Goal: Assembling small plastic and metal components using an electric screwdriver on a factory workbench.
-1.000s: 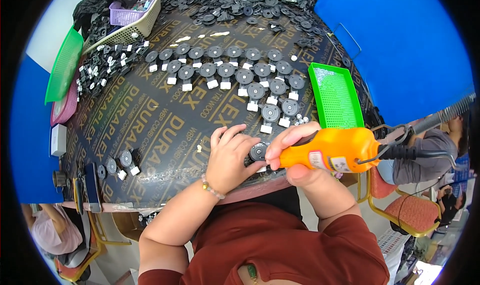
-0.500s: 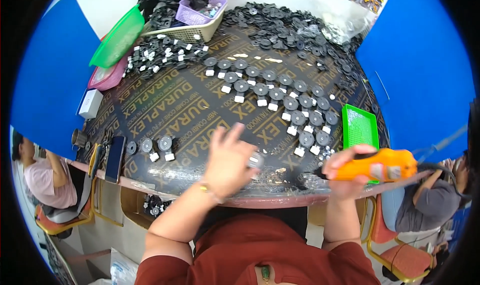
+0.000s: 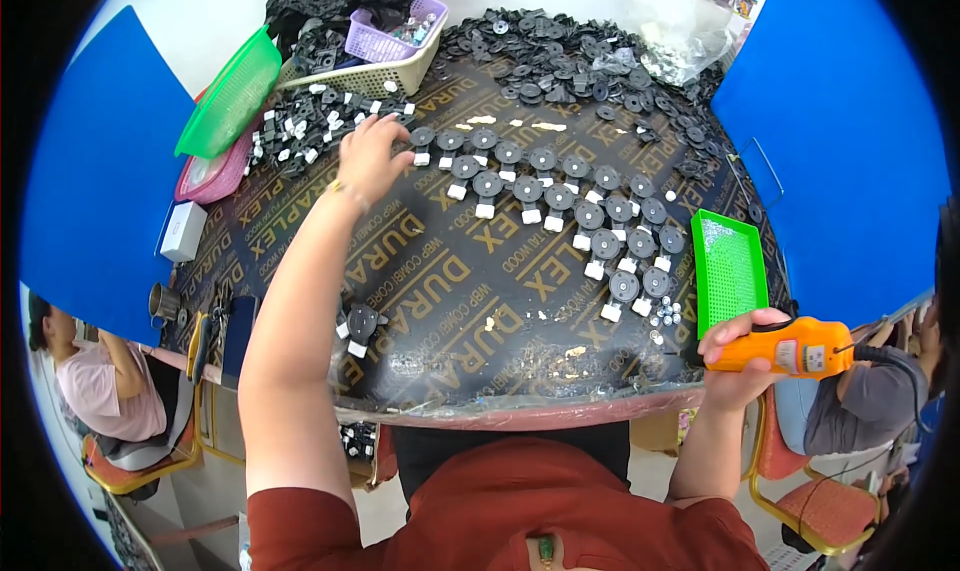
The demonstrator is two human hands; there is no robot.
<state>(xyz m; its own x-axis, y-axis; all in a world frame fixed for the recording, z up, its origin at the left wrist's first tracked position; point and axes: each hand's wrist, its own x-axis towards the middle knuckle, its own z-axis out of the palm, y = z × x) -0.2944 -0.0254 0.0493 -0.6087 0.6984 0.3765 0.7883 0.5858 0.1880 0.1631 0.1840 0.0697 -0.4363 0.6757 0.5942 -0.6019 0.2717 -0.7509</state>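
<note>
My left hand (image 3: 367,157) is stretched far across the table, fingers spread, over the near edge of a heap of small black and white parts (image 3: 300,121); I cannot tell whether it grips one. My right hand (image 3: 738,361) is at the table's right front edge, closed around an orange electric screwdriver (image 3: 790,347) with a black cable. Rows of round black discs with white blocks (image 3: 560,206) lie between the two hands. Two such pieces (image 3: 358,326) sit alone near the front, under my left forearm.
A green tray (image 3: 730,271) lies at the right, next to small shiny balls (image 3: 662,316). A beige basket (image 3: 365,71), a purple basket (image 3: 385,41) and a green basket (image 3: 232,96) stand at the back left. Loose black discs (image 3: 560,51) are piled at the back. People sit at both sides.
My left hand has left the piece at the front edge and reached to the far left heap. My right hand with the screwdriver has drawn back to the right edge.
</note>
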